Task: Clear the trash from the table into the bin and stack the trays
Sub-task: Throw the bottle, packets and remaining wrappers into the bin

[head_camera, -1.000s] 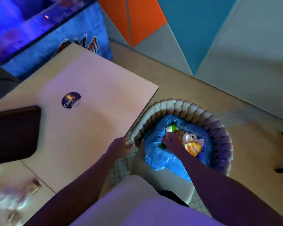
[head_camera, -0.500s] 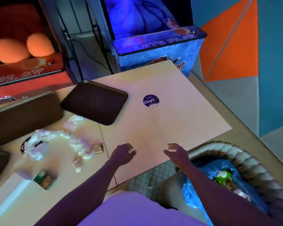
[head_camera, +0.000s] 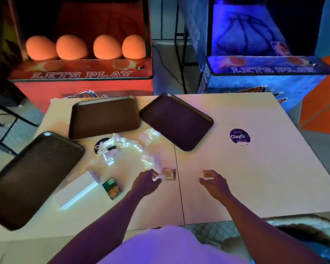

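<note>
Three dark brown trays lie apart on the pale table: one at the left edge, one at the back, one tilted in the middle. Crumpled clear and white wrappers lie between them. A small snack packet sits just right of my left hand, whose fingertips touch a scrap of wrapper beside it. A green packet and a white box lie to the left. My right hand hovers open over bare table. The woven bin shows at the lower right.
A red arcade machine with several orange balls and a blue arcade machine stand right behind the table. Round ClayGo stickers mark the tabletop. A dark chair frame stands at the left.
Both hands have come out of the bin and moved left over the table. My view has swung from the bin to the trays and trash; my left hand has reached the wrapper by the small packet.
</note>
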The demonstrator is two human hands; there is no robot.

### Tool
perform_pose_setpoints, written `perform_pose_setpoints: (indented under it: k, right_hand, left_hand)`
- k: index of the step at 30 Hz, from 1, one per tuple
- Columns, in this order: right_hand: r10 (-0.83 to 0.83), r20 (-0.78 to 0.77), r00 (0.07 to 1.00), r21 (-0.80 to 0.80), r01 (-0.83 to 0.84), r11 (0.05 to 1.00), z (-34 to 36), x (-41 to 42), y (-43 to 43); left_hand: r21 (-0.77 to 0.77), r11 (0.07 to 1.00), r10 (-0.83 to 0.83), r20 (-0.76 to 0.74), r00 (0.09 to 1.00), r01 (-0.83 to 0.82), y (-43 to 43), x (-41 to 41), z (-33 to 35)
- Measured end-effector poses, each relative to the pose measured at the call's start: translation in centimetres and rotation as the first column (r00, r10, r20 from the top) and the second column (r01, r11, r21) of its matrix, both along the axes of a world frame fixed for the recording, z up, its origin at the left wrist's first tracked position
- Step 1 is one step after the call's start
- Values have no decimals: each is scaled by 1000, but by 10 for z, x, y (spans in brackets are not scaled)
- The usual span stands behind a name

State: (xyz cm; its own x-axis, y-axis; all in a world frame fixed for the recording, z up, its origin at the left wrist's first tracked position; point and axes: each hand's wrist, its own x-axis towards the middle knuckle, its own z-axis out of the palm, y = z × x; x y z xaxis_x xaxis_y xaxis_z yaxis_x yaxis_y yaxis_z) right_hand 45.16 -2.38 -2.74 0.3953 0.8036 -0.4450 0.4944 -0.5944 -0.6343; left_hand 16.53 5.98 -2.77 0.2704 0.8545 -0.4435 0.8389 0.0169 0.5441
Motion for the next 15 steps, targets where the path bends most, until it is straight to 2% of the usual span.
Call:
perform_pose_setpoints:
  k: [7,15]
  right_hand:
    - [76,1,997,10,-76,997,-7,-63,37]
    - [182,79,980,-18,-181,983,-4,-106,50]
  left_hand:
    - [0,991,136,35,990,-136,11,-73,-9]
    - [-26,953,303,53,952,-302,5,-123,-17]
